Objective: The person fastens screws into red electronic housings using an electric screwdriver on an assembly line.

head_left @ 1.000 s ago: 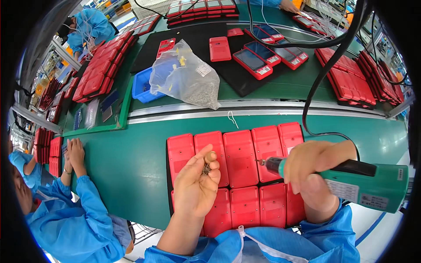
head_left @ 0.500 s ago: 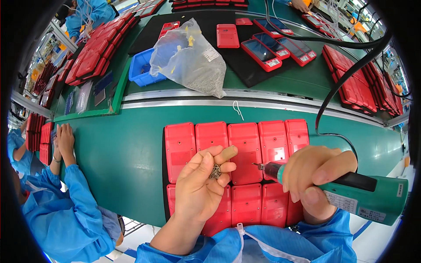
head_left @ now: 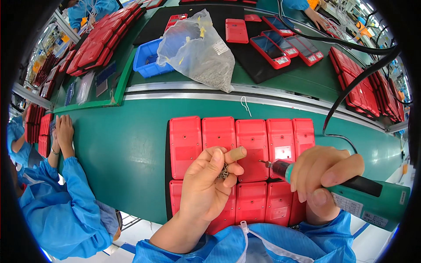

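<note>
Now the left hand (head_left: 205, 190) stands closer to the tip of the power screwdriver (head_left: 370, 199) than it does one second earlier, and its grasp is tighter: the thumb, previously stretched out along the neighbouring finger, is bent back toward the loose screws (head_left: 224, 172). As a result, the fastener supply and the driver bit (head_left: 265, 162) face each other across a narrow gap, a position that appears suited to transferring a screw onto the bit; whether the bit already carries one cannot be determined. The left hand is turned palm inward, wrist rising from the lower edge, with its fingers curled around the small heap of screws and the thumb pressed in beside them; the finger wearing a tan fingertip cover (head_left: 237, 153) points toward the bit. The right hand (head_left: 326, 171) wraps the front of the driver body from above, fingers folded around it, and holds the tool nearly level, bit directed to the left. Both hands are raised over the red casings (head_left: 251, 139), which lie in two rows on the green table (head_left: 118, 153), and the bit is apart from the casing screw holes.
</note>
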### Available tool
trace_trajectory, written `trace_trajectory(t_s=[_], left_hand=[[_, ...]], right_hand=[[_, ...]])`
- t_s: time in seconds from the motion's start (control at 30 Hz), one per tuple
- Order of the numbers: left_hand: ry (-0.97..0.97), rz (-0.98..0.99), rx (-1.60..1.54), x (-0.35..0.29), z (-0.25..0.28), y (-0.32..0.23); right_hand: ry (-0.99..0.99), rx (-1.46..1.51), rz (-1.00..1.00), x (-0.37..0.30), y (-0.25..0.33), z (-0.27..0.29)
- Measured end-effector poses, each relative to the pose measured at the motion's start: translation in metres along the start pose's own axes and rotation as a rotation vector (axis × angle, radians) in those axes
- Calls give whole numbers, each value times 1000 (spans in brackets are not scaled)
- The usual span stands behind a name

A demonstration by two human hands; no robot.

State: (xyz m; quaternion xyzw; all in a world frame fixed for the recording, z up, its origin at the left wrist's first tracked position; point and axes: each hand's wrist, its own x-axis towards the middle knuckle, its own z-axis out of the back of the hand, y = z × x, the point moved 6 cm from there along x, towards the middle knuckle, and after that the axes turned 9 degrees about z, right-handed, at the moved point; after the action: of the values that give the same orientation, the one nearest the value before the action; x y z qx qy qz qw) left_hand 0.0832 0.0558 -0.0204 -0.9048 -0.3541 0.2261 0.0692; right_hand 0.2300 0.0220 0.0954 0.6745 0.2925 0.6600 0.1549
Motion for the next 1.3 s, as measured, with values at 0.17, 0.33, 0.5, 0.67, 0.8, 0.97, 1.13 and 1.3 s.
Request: trace_trajectory(t_s=[0.17,0.33,0.5,0.67,0.8,0.97,1.13,1.3], left_hand=[[-49,-17,-13,-1,2,1],[-112,-16,-30,-1,0,1],[-125,-14,-30,4,2,0],[-172,-36,-9,4,-5,-2],[-89,-47,34,1,-5,-1],[-196,110,33,-4,-2,28],[-145,273,10,-4,-14,51],[-66,313,47,2,-28,60]], right_hand=[[-6,-7,-29,-1,-4,-3],[-47,-141,-118,-2,-11,-9],[-150,-157,-239,-1,-21,-6],[-41,-169,-114,9,-13,-13],[-77,-204,-299,-1,-20,-7],[2,-210,-238,2,3,-8],[-384,148,-9,6,58,1],[-151,46,97,11,72,7]])
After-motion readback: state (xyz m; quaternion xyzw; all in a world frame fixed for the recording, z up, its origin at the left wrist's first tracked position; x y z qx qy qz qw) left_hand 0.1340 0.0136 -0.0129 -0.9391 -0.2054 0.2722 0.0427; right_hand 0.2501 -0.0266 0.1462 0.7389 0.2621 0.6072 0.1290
